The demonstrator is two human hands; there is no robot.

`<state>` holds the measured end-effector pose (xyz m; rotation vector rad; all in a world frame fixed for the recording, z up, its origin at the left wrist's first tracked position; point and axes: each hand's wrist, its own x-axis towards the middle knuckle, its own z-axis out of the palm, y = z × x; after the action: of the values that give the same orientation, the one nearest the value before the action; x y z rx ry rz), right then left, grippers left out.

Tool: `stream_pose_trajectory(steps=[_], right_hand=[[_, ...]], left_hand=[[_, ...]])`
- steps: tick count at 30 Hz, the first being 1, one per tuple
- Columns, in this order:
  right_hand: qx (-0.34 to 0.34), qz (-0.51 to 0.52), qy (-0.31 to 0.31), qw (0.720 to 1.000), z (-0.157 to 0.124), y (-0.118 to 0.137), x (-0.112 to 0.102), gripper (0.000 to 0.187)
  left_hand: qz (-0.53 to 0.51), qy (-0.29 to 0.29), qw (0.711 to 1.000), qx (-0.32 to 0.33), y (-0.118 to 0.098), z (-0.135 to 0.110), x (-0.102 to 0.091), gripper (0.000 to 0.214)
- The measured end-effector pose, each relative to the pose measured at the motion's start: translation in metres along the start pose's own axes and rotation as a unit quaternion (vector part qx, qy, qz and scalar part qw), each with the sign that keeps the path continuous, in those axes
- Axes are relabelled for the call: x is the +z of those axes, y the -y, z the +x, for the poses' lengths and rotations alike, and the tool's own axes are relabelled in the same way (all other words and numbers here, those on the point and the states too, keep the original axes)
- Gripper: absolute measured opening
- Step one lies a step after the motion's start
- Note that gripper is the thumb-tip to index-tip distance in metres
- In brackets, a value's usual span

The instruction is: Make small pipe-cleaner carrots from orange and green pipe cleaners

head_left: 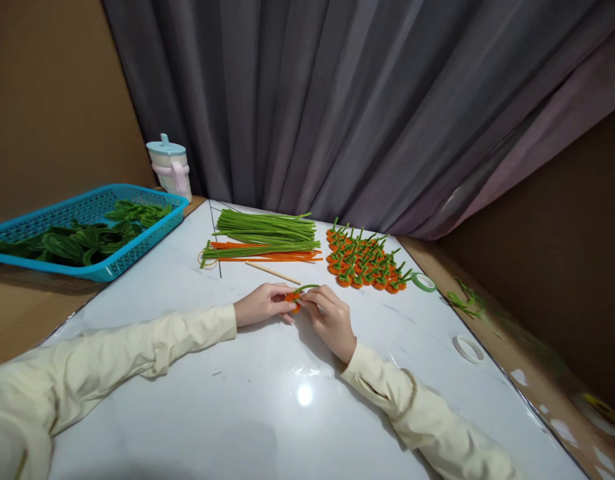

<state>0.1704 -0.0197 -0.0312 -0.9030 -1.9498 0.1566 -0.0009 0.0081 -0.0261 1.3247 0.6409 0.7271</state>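
Note:
My left hand pinches a small orange pipe-cleaner flower near the middle of the white table. My right hand is closed at the flower's right side, its fingertips on a green pipe-cleaner stem that curves up over the top. Just beyond the hands lies a thin wooden stick. Behind it, long green pipe cleaners are stacked, with orange pipe cleaners beside them. Rows of finished-looking orange flowers with short green stems stand to the right.
A blue plastic basket with green leaf shapes sits at the left. Behind it stands a cup with a lid. At the right lie a green tape roll, a white tape roll and green scraps. A grey curtain hangs behind.

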Motion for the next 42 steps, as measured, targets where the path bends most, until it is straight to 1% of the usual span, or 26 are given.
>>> stream_pose_trajectory(steps=[3, 6, 11, 13, 15, 19, 21, 23, 26, 28, 32, 36, 39, 42], right_hand=[[-0.016, -0.036, 0.004, 0.999, -0.002, -0.002, 0.002, 0.021], [-0.028, -0.060, 0.011, 0.998, -0.003, -0.003, 0.003, 0.023], [-0.062, -0.087, 0.036, 0.994, -0.003, 0.001, 0.002, 0.021], [-0.061, -0.083, 0.037, 0.994, -0.003, 0.003, 0.001, 0.019], [-0.035, -0.063, 0.026, 0.997, -0.002, 0.004, 0.000, 0.014], [0.080, 0.017, -0.016, 0.997, 0.000, 0.006, -0.002, 0.005], [0.110, 0.054, -0.022, 0.992, 0.001, 0.008, -0.002, 0.004], [0.099, 0.078, -0.019, 0.992, 0.000, 0.011, 0.000, 0.005], [0.046, 0.085, -0.004, 0.995, -0.003, 0.014, 0.002, 0.009], [0.009, 0.075, 0.009, 0.997, -0.005, 0.015, 0.003, 0.011], [-0.029, 0.040, 0.022, 0.999, -0.009, 0.013, 0.005, 0.014], [-0.048, 0.005, 0.034, 0.998, -0.012, 0.011, 0.006, 0.014], [-0.041, 0.010, 0.026, 0.999, -0.012, 0.011, 0.006, 0.014], [0.017, 0.055, -0.008, 0.998, -0.008, 0.011, 0.002, 0.009]], left_hand=[[0.004, 0.010, 1.000, -0.007, 0.002, 0.000, -0.001, 0.029], [0.013, 0.006, 1.000, -0.005, 0.003, 0.000, -0.001, 0.025], [0.086, -0.001, 0.995, 0.047, 0.003, 0.000, 0.000, 0.020], [0.112, -0.006, 0.992, 0.064, 0.004, 0.000, 0.001, 0.017], [0.109, -0.008, 0.992, 0.069, 0.005, 0.000, 0.002, 0.016], [0.069, -0.017, 0.996, 0.051, 0.007, -0.001, 0.004, 0.018], [0.075, -0.028, 0.996, 0.048, 0.007, -0.001, 0.004, 0.019], [0.108, -0.034, 0.992, 0.060, 0.007, 0.000, 0.004, 0.017], [0.168, -0.043, 0.981, 0.087, 0.006, 0.001, 0.003, 0.016], [0.186, -0.053, 0.976, 0.099, 0.006, 0.001, 0.002, 0.017], [0.182, -0.061, 0.976, 0.099, 0.005, 0.001, 0.003, 0.015], [0.143, -0.067, 0.984, 0.077, 0.004, 0.001, 0.005, 0.016], [0.123, -0.064, 0.988, 0.068, 0.004, 0.001, 0.005, 0.017], [0.072, -0.059, 0.995, 0.031, 0.002, 0.002, 0.003, 0.019]])
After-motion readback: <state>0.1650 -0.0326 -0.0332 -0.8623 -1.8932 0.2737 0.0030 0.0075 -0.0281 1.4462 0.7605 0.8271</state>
